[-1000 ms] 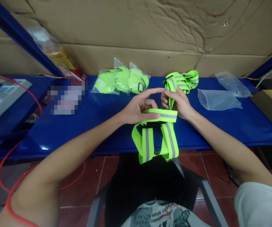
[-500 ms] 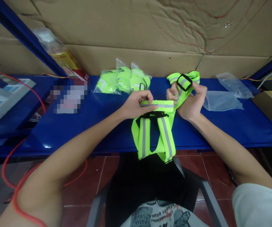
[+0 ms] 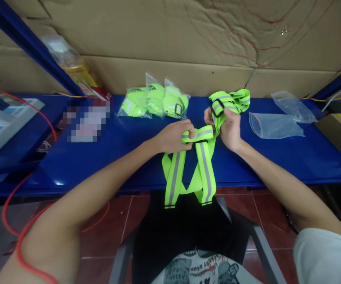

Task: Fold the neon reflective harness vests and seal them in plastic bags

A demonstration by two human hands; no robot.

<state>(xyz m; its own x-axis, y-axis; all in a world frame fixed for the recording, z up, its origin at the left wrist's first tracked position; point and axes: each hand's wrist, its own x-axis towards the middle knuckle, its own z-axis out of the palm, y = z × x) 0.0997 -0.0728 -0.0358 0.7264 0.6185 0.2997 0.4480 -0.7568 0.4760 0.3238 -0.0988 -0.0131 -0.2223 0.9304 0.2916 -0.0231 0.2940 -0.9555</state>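
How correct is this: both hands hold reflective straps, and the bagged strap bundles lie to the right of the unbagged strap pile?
Only the side is wrong: in the head view, the bagged strap bundles lie to the left of the unbagged strap pile. The left hand and right hand do hold reflective straps.

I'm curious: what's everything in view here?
Held straps: one set, yellow-green, front centre
Loose straps: one pile, yellow-green, back right
Bagged straps: three packs, yellow-green, back centre
Plastic bags: two, transparent, right
Bottle: one, transparent-yellow, back left
Box: one, brown, right edge
Boxy object: one, whitish, left edge
Pixelated patch: one, pinkish, left
Hose: count unclear, red, left
Table: one, blue, middle
Cardboard backing: one wall, brown, behind
Chair: one, grey, bottom
Floor tiles: several, red, bottom
Left hand: one, bare, on held straps
Right hand: one, bare, on held straps
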